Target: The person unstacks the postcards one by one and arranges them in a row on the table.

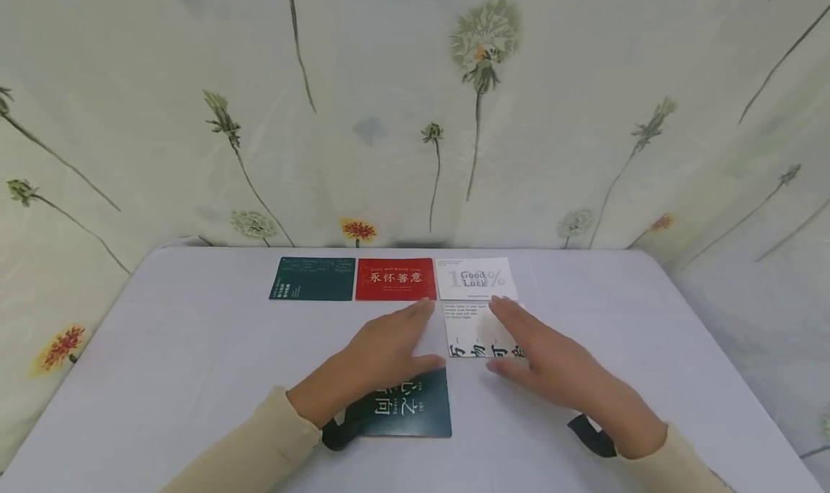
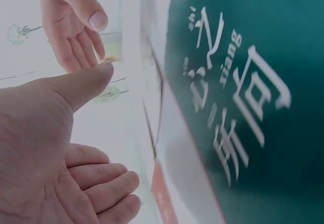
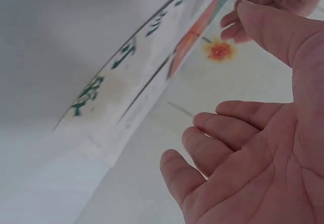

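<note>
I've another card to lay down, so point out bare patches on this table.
Bare table: left of the left sleeve, nearer than the back green card; and right of the right hand, out to the right edge. The middle is crowded: the left hand partly hides the near green card, both hands flank the lower white card, and cards line the back.

Head cam: high, on the person's side, facing forward and down, widest and farthest; covers bench (image 1: pixel 194 378) and dandelion-print backdrop (image 1: pixel 389 46). Left wrist: rolled sideways, close to the near dark green card (image 1: pixel 421 421), looking along left fingers (image 2: pixel 114 186). Right wrist: also rolled, close, looking along right fingers (image 3: pixel 205 145) past the white calligraphy card (image 1: pixel 463 333). Head shares one card with each; wrist views share both hands' fingers.
</note>
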Available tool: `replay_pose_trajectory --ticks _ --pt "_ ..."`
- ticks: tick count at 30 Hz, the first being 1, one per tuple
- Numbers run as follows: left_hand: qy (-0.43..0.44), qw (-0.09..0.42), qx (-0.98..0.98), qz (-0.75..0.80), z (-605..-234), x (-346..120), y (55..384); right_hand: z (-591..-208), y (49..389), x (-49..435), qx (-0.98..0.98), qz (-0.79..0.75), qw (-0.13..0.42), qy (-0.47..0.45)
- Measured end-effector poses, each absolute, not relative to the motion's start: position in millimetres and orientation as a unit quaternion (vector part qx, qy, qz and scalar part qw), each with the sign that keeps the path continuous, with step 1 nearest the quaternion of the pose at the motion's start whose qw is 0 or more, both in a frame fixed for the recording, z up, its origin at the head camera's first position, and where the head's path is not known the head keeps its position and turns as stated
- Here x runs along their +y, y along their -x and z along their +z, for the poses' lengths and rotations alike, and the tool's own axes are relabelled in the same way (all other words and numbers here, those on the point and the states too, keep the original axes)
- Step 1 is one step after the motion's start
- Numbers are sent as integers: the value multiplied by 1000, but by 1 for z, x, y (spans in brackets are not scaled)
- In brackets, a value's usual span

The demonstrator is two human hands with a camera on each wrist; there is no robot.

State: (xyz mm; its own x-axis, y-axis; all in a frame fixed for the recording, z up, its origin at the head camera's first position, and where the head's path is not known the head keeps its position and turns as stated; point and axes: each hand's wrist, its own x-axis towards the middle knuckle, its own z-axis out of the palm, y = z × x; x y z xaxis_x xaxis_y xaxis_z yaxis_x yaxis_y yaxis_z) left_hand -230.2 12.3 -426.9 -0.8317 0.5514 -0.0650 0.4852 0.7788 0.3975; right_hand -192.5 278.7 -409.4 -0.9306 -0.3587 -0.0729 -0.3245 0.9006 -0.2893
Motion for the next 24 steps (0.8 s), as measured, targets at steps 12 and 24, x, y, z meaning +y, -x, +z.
replay_pose_trajectory --ticks 12,24 --pt "-272 111 941 171 -411 -45 204 -403 175 238 962 -111 61 242" --pt "-267 118 942 165 -429 -77 178 -421 169 212 945 -135 112 276"
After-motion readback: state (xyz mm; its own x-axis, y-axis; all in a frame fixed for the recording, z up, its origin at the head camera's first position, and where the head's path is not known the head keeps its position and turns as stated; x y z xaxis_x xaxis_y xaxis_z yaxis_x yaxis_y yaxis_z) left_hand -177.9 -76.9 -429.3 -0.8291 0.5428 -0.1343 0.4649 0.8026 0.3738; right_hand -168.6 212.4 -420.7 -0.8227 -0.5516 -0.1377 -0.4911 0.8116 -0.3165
